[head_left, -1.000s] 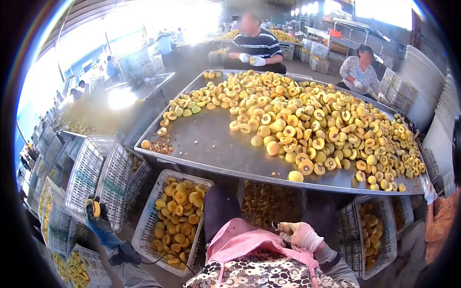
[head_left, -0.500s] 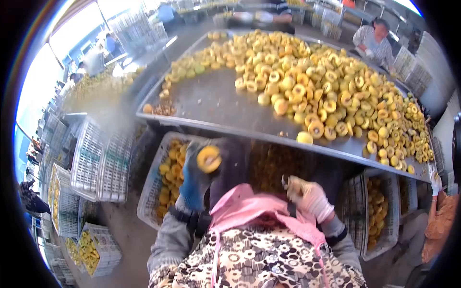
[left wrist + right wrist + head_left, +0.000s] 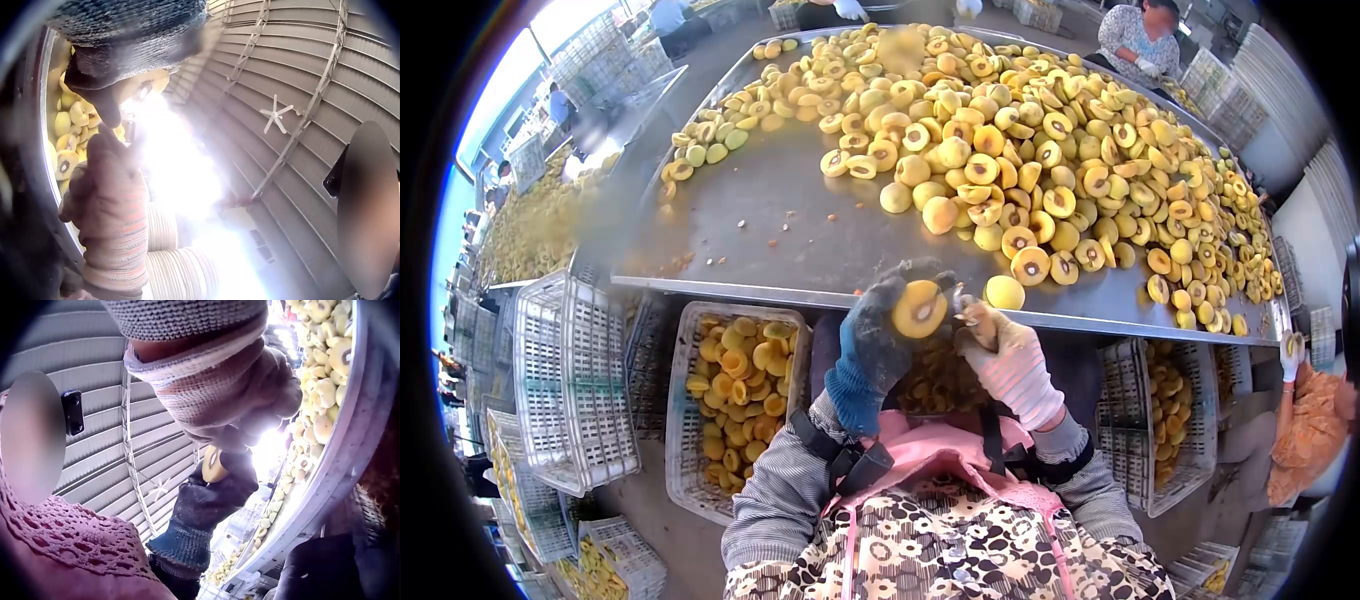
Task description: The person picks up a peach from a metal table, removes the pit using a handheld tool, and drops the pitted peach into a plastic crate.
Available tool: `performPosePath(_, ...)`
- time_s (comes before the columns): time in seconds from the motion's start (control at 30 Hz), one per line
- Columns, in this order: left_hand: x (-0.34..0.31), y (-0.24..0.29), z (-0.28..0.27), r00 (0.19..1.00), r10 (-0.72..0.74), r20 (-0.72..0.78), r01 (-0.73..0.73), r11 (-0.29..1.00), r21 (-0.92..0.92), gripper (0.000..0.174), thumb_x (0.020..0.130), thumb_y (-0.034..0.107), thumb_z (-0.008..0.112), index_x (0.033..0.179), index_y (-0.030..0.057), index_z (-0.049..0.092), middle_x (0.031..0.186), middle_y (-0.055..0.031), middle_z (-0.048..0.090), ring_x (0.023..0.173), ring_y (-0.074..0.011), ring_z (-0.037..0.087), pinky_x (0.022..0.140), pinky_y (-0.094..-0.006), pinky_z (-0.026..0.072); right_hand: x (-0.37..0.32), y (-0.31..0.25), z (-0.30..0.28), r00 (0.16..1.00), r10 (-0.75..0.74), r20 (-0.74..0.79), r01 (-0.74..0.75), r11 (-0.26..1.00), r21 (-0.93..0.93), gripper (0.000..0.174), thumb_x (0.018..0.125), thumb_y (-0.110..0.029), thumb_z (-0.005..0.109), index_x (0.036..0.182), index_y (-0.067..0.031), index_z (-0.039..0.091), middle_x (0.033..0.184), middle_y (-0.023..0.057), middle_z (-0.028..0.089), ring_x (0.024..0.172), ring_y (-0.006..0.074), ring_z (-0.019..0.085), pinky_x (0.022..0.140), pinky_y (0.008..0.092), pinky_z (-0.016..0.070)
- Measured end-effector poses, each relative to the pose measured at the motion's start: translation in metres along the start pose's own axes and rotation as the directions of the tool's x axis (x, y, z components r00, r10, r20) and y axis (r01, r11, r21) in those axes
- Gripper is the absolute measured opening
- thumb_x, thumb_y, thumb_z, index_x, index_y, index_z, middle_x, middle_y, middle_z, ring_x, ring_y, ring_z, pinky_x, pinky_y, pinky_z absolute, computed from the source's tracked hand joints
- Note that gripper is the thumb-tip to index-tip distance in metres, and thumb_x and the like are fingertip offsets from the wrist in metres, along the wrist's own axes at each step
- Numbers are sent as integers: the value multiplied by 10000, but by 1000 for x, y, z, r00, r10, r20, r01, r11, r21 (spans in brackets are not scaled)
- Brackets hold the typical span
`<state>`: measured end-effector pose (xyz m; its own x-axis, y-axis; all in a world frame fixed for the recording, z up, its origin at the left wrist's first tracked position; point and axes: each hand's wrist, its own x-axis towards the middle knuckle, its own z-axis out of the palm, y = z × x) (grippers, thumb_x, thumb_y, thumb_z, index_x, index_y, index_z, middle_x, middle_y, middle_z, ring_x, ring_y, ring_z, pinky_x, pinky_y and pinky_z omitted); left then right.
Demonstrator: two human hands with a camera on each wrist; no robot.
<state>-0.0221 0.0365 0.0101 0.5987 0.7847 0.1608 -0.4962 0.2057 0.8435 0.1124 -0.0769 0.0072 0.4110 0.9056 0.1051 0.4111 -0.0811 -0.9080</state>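
My left hand (image 3: 870, 345), in a blue knit glove with a dark coating, holds a yellow peach half (image 3: 919, 309), cut face up with its brown centre showing. Close beside it, my right hand (image 3: 1012, 368), in a pale striped glove, grips a small metal tool (image 3: 959, 294) whose tip is right at the fruit's edge. Most of the tool is hidden in the fingers. Both hands are over my lap at the near edge of the metal table (image 3: 740, 230). In the right wrist view the peach half (image 3: 214, 465) shows below the right hand's fingers.
A large heap of peach halves (image 3: 1040, 170) covers much of the table. A crate of peach halves (image 3: 740, 400) stands at lower left, another crate (image 3: 1190, 440) at lower right. Stacked white crates (image 3: 570, 380) stand further left. People work across the table and at the right (image 3: 1305, 430).
My left hand has swung from the far left, past the crate, to the middle with the peach half. My right hand has risen from my lap to meet it. The head view has shifted.
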Motion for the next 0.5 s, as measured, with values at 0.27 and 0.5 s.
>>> performPosePath(0.27, 3, -49, 7, 999, -35, -14, 29, 960, -278, 222, 892, 138, 549, 1077, 20, 581, 1048, -32, 579, 968, -129, 550, 878, -287, 451, 23, -5, 0, 933, -361, -7, 341, 889, -304, 400, 813, 17, 582, 1212, 4, 583, 1162, 204, 618, 997, 337, 627, 858, 368, 487)
performPosePath(0.5, 0, -77, -15, 986, 169, -10, -159, 947, 278, 236, 820, 90, 633, 1028, -6, 579, 1123, -164, 575, 1048, -292, 559, 925, -345, 447, 27, 23, 24, 896, -440, -53, 388, 838, -384, 244, 794, 25, 572, 1034, 23, 618, 946, 201, 631, 881, 325, 610, 809, 377, 474)
